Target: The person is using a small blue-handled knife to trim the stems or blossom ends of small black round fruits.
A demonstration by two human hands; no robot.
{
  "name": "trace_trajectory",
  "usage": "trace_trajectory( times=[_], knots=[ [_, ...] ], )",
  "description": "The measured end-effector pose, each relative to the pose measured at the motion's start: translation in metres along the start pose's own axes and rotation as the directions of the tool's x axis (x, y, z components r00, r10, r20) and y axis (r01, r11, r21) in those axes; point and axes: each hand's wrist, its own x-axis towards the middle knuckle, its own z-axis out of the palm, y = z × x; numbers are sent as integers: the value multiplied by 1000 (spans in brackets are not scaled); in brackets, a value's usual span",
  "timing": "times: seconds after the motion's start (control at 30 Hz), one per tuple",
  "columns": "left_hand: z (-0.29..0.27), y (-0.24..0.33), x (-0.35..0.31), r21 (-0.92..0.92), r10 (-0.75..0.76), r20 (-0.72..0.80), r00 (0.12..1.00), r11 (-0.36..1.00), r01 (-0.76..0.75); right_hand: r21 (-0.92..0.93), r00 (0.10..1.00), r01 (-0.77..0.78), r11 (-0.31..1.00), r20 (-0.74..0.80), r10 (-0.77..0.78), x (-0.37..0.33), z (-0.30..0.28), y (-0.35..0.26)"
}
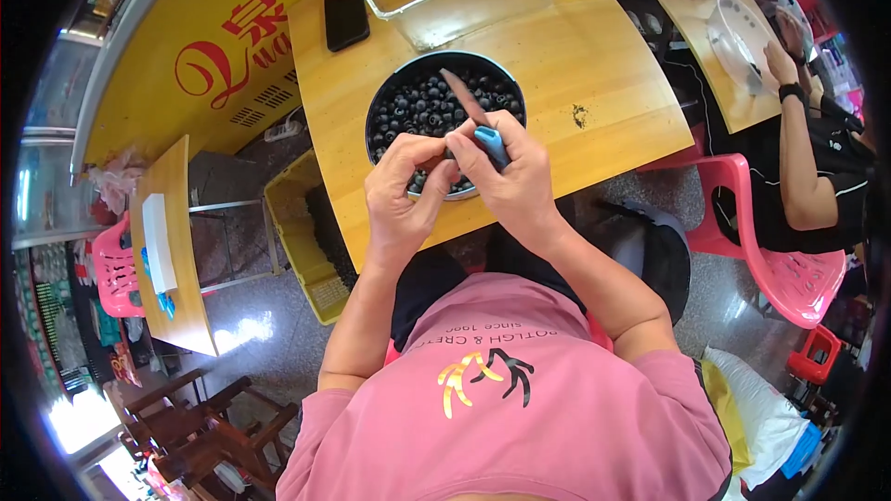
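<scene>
A small knife with a blue handle is held in my right hand, its blade pointing up and away over a round bowl. Dark, shiny, round pieces like berries or nuts fill the bowl; their exact kind is unclear. My left hand is closed in a pinch at the bowl's near rim. Its fingertips meet my right thumb, and whatever lies between them is hidden.
Beyond the bowl stands a clear plastic bin, with a black phone to its left. A yellow crate with dark pieces sits left of the table. At right, another person's hand is near a clear bowl by a pink chair.
</scene>
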Motion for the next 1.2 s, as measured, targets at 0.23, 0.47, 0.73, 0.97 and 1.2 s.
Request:
trace_trajectory(
  times=[0.23, 0.47, 0.73, 0.97, 1.2],
  knots=[
    [-47, -3, -21, 236, 29, -18, 999, 971, -24, -384, 955, 296, 874, 138, -263, 16, -9, -6],
    [-138, -23, -63, 503, -176, -339, 924, 796, 336, -359, 995, 19, 933, -80, -51, 31, -53, -7],
    [-73, 8, -5, 521, -77, 135, 988, 853, -5, -312, 998, -23, 950, -60, 4, 25, -53, 2],
    [-29, -13, 39, 530, -116, 652, 749, 776, -342, -316, 999, -24, 949, -41, 12, 20, -58, -2],
    [-23, -7, 37, 189, -142, 451, 881, 980, 61, -182, 989, -142, 973, 16, 147, 14, -51, -3]
  ],
)
